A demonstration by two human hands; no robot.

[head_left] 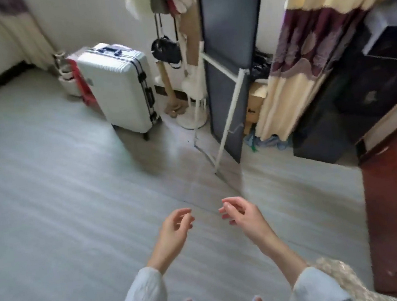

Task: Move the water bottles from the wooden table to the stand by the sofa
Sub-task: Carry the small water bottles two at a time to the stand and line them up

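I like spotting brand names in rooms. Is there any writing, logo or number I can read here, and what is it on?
No text can be read in this picture.
Cardboard box: a dark mark on its side, too blurred to read.
Suitcase: a small grey patch on its front, too blurred to tell if it is a logo.

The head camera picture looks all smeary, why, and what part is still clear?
In the head view, motion blur streaks the floor and the curtain; the wide lens bends the walls; the left hand, right hand and white suitcase stay fairly sharp, lit by soft, even light.
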